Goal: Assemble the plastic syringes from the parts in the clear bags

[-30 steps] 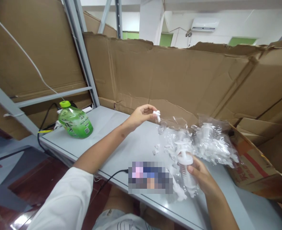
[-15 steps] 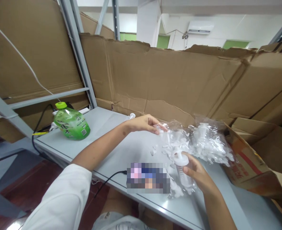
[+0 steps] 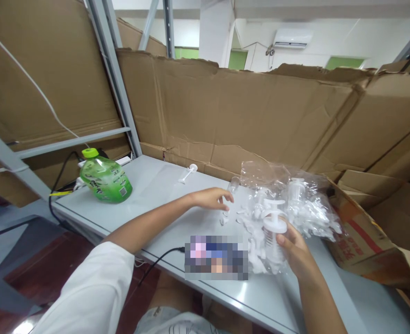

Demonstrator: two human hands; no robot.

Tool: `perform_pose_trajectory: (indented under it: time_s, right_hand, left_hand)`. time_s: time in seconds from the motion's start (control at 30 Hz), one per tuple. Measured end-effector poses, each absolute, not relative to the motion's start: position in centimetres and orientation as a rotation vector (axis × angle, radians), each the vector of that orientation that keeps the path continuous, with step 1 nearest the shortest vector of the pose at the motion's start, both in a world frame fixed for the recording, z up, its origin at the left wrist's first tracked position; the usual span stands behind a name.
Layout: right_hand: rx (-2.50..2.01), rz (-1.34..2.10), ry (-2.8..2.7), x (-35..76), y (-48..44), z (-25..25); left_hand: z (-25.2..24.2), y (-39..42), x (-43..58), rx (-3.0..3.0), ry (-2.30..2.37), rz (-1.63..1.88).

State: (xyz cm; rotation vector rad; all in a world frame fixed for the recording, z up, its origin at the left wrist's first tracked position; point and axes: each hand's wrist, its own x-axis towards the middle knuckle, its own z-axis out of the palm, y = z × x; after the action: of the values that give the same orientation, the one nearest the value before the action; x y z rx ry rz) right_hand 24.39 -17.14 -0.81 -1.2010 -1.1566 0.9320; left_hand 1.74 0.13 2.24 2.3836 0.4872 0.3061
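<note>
My right hand (image 3: 293, 243) is wrapped round a clear ribbed plastic syringe-like tube (image 3: 274, 248) with a white flanged top and a white plunger handle sticking up. The tube stands nearly upright in front of a clear plastic bag (image 3: 260, 174) with white parts in and around it. My left hand (image 3: 212, 198) hovers over the table with bent fingers apart and nothing visible in them. Just below its fingertips lie small white pieces (image 3: 225, 218). Behind it lies another clear ribbed tube (image 3: 234, 184). Further left at the back is a white plunger (image 3: 190, 173).
A second clear bag (image 3: 309, 211) of white parts lies against an open cardboard box (image 3: 358, 232) on the right. A green bottle (image 3: 105, 178) stands at the left. A pixelated object with a cable (image 3: 172, 251) lies near the front edge. Cardboard sheets (image 3: 226, 111) wall off the back.
My left hand has drawn back from the bag toward me, uncovering the clear tube and plunger behind it. My right hand has shifted slightly right with the syringe-like tube.
</note>
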Motion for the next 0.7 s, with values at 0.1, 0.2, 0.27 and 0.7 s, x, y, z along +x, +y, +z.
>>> perform_pose_trajectory:
  time_s: [0.1,0.2,0.27,0.7]
  right_hand:
    - [-1.183,0.916,-1.1,24.3,-17.0,-0.8]
    - [-1.198,0.902,-1.053,24.3,-16.8,-0.8]
    - [-1.216,0.881,-1.031,24.4,-16.7,-0.8]
    - [-1.254,0.848,-1.008,24.7,-16.3,-1.4]
  left_hand:
    - [-0.3,-0.7,2.1,2.615,0.525,0.099]
    - [-1.7,-1.5,2.5,2.68,0.532,0.038]
    - [-2.1,-1.7,2.7,2.685,0.56,0.051]
    - [-2.5,-1.6,3.7,2.806,0.586,0.252]
